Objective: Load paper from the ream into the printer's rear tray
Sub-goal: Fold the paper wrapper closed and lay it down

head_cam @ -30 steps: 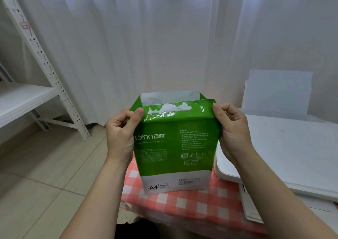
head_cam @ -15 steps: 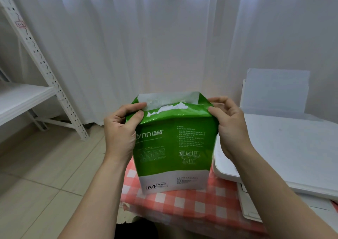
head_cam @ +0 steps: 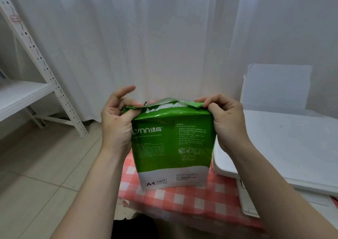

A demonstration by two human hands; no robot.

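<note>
A green and white A4 paper ream [head_cam: 173,143] stands upright on the red checked tablecloth [head_cam: 182,200]. Its top wrapper is torn, and white paper edges show in the gap. My left hand [head_cam: 117,121] pinches the top left corner of the wrapper, index finger lifted. My right hand [head_cam: 223,118] pinches the folded top right corner. The white printer [head_cam: 285,147] sits to the right, touching the ream's side, with its rear tray [head_cam: 278,86] raised and holding white sheets.
White curtains [head_cam: 164,37] hang behind the table. A white metal shelf rack [head_cam: 33,85] stands at the left on the tiled floor [head_cam: 36,174]. The printer's front output tray [head_cam: 256,202] sticks out at the lower right.
Both hands have pressed the wrapper's top flap down and toward me, so the opening is flatter. My left fingers moved from the side up onto the top corner.
</note>
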